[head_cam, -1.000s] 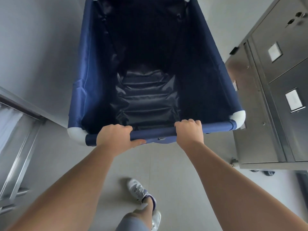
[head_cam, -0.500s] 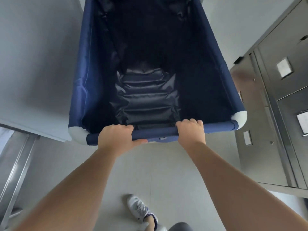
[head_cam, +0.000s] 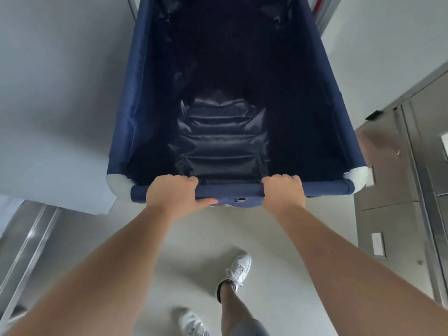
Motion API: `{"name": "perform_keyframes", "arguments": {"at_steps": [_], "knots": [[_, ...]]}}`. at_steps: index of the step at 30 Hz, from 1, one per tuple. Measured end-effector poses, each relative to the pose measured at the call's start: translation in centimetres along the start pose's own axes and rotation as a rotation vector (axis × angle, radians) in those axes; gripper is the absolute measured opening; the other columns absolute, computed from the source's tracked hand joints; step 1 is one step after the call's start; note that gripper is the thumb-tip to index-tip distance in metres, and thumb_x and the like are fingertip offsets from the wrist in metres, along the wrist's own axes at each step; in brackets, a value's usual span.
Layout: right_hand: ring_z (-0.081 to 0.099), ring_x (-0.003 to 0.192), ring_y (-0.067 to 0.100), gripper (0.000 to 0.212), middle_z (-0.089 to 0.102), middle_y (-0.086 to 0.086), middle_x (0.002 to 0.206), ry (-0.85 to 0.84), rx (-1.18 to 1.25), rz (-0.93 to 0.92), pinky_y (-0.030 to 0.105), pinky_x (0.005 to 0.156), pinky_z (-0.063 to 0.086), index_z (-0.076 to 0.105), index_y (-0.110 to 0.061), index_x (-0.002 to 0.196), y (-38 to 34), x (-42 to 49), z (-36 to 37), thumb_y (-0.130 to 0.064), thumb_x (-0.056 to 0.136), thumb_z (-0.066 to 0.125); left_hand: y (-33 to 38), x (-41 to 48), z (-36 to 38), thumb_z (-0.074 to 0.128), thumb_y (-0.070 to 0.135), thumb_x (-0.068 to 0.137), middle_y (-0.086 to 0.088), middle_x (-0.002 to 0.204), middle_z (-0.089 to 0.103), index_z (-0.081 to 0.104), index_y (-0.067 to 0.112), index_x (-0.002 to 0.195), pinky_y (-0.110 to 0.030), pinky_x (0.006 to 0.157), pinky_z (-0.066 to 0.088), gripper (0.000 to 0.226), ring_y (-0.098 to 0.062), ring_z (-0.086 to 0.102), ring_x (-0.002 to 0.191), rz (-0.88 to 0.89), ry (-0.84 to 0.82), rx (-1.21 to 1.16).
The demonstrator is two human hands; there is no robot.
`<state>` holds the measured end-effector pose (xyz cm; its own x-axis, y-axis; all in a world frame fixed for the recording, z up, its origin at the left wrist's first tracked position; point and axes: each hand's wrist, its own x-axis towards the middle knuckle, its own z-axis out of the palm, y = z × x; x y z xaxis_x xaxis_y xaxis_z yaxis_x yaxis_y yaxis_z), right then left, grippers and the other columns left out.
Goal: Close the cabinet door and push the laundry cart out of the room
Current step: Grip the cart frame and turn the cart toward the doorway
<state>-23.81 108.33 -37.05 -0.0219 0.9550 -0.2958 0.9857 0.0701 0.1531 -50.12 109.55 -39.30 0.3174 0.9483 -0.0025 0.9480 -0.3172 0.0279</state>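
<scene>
The laundry cart (head_cam: 232,132) runs past the top edge, its far rim and wheels unseen; the steel cabinet (head_cam: 397,180) is cropped at right, door labels unreadable.

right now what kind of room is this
Probably a laundry or utility room in some institution, though that is a guess. Both hands, left and right, grip a blue fabric cart; stainless steel cabinets with label plates stand to the right; the floor is plain and pale.
</scene>
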Motion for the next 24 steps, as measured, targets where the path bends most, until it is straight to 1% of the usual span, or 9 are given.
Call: {"name": "perform_keyframes", "arguments": {"at_steps": [2,4,9,12,14,17,21,24], "knots": [[0.046,0.073,0.021,0.016,0.052,-0.003,0.073,0.009,0.019,-0.022,0.033,0.072,0.031,0.055,-0.023,0.086,0.4,2.0,-0.6,-0.01,0.076,0.058,-0.8,2.1,-0.2,0.019,0.096,0.061,0.011,0.045,0.04,0.037,0.026,0.059,-0.029,0.045,0.026,0.072,-0.013,0.038,0.04,-0.006,-0.021,0.013],[0.045,0.072,0.022,0.017,0.049,-0.003,0.073,0.031,0.03,-0.032,0.033,0.071,0.029,0.051,-0.022,0.085,0.6,3.7,-0.9,-0.01,0.076,0.058,-1.3,4.2,-0.4,0.018,0.097,0.06,0.011,0.049,0.044,0.036,0.026,0.06,-0.03,0.047,0.026,0.073,-0.013,0.041,0.044,0.0,-0.061,0.018],[0.041,0.07,0.023,0.025,0.046,-0.002,0.073,0.123,0.083,-0.056,0.034,0.07,0.027,0.043,-0.02,0.085,0.9,7.8,-1.6,-0.009,0.071,0.06,-3.1,9.0,-0.5,0.015,0.096,0.061,0.011,0.061,0.053,0.049,0.03,0.072,-0.031,0.052,0.037,0.075,-0.016,0.053,0.056,0.022,-0.084,0.037],[0.042,0.069,0.023,0.032,0.046,-0.002,0.072,0.152,0.081,-0.056,0.034,0.071,0.028,0.037,-0.02,0.086,1.0,10.3,-2.2,-0.008,0.07,0.062,-4.1,11.7,-0.7,0.017,0.097,0.06,0.012,0.063,0.055,0.05,0.033,0.074,-0.032,0.053,0.04,0.074,-0.013,0.053,0.057,0.004,-0.105,0.002],[0.042,0.068,0.023,0.033,0.047,-0.002,0.072,0.159,0.069,-0.051,0.034,0.07,0.028,0.037,-0.02,0.087,1.0,12.2,-2.7,-0.006,0.069,0.062,-4.7,13.4,-0.8,0.021,0.096,0.061,0.012,0.062,0.053,0.047,0.033,0.072,-0.031,0.051,0.039,0.069,-0.011,0.051,0.054,-0.002,-0.09,-0.009],[0.044,0.068,0.022,0.032,0.049,-0.002,0.072,0.144,0.064,-0.043,0.034,0.07,0.028,0.039,-0.02,0.088,1.3,14.7,-3.4,-0.005,0.07,0.061,-5.2,15.9,-0.9,0.025,0.095,0.061,0.013,0.06,0.05,0.042,0.034,0.069,-0.029,0.047,0.033,0.064,-0.009,0.049,0.052,-0.003,-0.09,-0.012],[0.043,0.071,0.022,0.034,0.049,-0.002,0.077,0.167,0.045,-0.018,0.034,0.072,0.031,0.043,-0.02,0.095,1.3,17.8,-4.6,-0.003,0.071,0.06,-6.4,19.5,-0.7,0.025,0.095,0.062,0.012,0.058,0.049,0.044,0.033,0.069,-0.028,0.045,0.032,0.066,-0.01,0.048,0.048,0.01,-0.058,-0.005],[0.045,0.074,0.022,0.036,0.051,-0.002,0.08,0.142,0.052,-0.006,0.035,0.074,0.034,0.046,-0.02,0.1,1.6,20.6,-5.8,-0.002,0.073,0.06,-7.3,22.4,-0.6,0.027,0.093,0.064,0.011,0.055,0.047,0.044,0.031,0.068,-0.028,0.044,0.024,0.065,-0.009,0.044,0.045,0.03,-0.013,0.005]]}}
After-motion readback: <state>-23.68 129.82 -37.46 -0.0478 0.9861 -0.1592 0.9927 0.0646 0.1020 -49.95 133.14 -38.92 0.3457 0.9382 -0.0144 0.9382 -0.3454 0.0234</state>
